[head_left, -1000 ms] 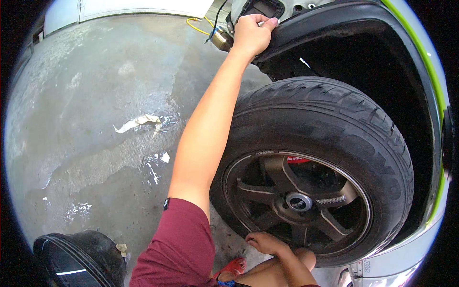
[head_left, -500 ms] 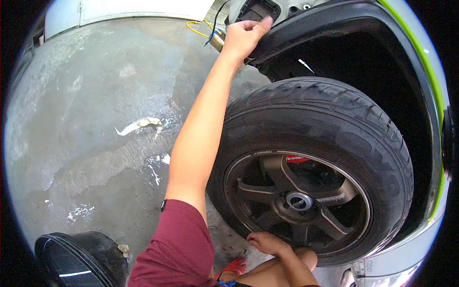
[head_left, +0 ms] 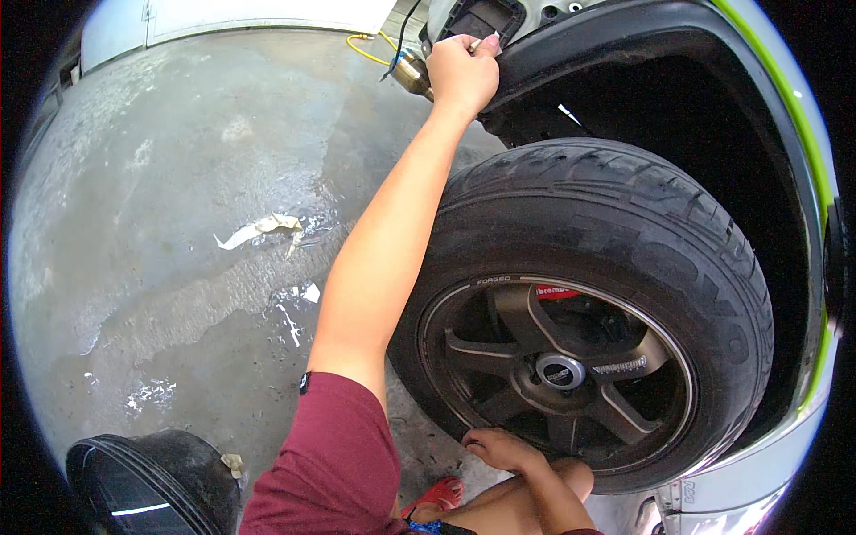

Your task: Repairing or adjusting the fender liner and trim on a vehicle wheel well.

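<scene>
My left arm, in a maroon sleeve, reaches up past the tyre to the car body's corner. There my left hand (head_left: pixel 464 73) pinches a small pale piece (head_left: pixel 495 39) between thumb and fingers; its kind is too small to make out. Just beyond it is a black rectangular frame (head_left: pixel 486 16) set in the grey body, beside the black edge of the wheel arch (head_left: pixel 588 37). Lower down, my right hand (head_left: pixel 501 448) is curled closed against the lower edge of the wheel (head_left: pixel 560 373), near my knee; its palm is hidden and nothing shows in it.
The black tyre (head_left: pixel 615 209) fills the right half, under the dark arch with its lime-green edge (head_left: pixel 776 71). A brass-coloured cylinder (head_left: pixel 412 73) and a yellow hose (head_left: pixel 364 53) lie beyond my hand. A black bucket (head_left: pixel 169 473) stands lower left; a pale scrap (head_left: pixel 259 232) lies on the wet floor.
My left hand has shifted slightly right and turned, and the small pale piece in its pinch now shows. More of the brass-coloured cylinder is visible. My right hand stays at the wheel.
</scene>
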Tool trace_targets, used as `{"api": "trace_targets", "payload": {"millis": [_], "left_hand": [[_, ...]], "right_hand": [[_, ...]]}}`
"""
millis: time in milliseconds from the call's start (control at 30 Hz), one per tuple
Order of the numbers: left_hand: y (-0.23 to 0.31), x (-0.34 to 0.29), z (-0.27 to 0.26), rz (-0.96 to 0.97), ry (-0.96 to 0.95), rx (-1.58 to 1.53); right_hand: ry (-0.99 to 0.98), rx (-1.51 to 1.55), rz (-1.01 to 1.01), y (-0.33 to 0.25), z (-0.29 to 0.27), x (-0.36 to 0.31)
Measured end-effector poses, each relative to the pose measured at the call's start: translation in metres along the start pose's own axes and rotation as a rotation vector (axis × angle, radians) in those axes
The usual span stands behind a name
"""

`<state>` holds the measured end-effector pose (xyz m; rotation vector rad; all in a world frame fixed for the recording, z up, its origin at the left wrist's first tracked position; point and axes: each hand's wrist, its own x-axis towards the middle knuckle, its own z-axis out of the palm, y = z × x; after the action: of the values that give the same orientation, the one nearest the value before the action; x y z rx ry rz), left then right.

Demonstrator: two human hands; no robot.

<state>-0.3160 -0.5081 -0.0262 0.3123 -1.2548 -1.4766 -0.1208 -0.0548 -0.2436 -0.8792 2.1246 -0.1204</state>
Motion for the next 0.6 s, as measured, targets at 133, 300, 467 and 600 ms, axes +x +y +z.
{"api": "trace_targets", "payload": {"millis": [133, 300, 467, 600], "left_hand": [[-0.011, 0.006, 0.003, -0.033, 0.033, -0.036], [-0.024, 0.021, -0.010, -0.223, -0.206, -0.448], [-0.005, 0.016, -0.029, -0.381, -0.408, -0.628], [-0.006, 0.015, -0.018, -0.187, -0.368, -0.343]], "right_hand": [[-0.022, -0.036, 0.029, -0.010, -0.006, 0.000], [-0.017, -0.035, 0.047, -0.010, -0.005, 0.001], [-0.041, -0.036, 0.076, -0.014, -0.009, 0.000], [-0.035, -0.066, 0.046, -0.016, -0.008, 0.002]]}}
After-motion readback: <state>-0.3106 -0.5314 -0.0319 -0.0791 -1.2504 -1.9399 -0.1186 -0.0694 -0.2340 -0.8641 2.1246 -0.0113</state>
